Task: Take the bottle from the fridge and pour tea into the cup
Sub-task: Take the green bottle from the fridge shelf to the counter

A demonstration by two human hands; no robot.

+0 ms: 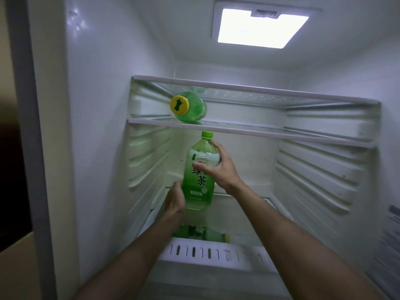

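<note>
Holding green tea bottle (198,172) near-upright at frame centre, cap just under glass shelf (270,132). My right hand (218,167) wrapped its upper body from right, thumb across label. My left hand (175,198) gripped lower body from left. Long axis vertical. I judged way out lay toward me, cap dipping clear of shelf.

A home kitchen, by the open fridge (97,105) with glass shelves (281,132) holding drink bottles (190,108).
</note>
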